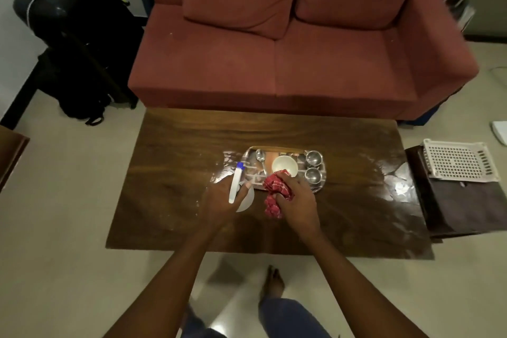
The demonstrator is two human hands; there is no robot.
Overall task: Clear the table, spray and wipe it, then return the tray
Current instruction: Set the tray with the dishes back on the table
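Note:
A steel tray [319, 182] sits in the middle of the dark wooden table [170, 173]. On it are a spoon [260, 158], a white bowl [284, 166] and two small steel cups [313, 158]. My left hand [219, 199] grips a white spray bottle [235, 184] with a blue nozzle, just left of the tray's near corner. My right hand [296, 199] holds a bunched red patterned cloth [275, 193] over the tray's near edge.
A red sofa [288, 44] stands right behind the table. At the right end, a low dark stool [461, 206] carries a white perforated basket [458, 163]. Dark luggage [74, 35] is at the far left. My bare foot [273, 281] stands on the tiled floor.

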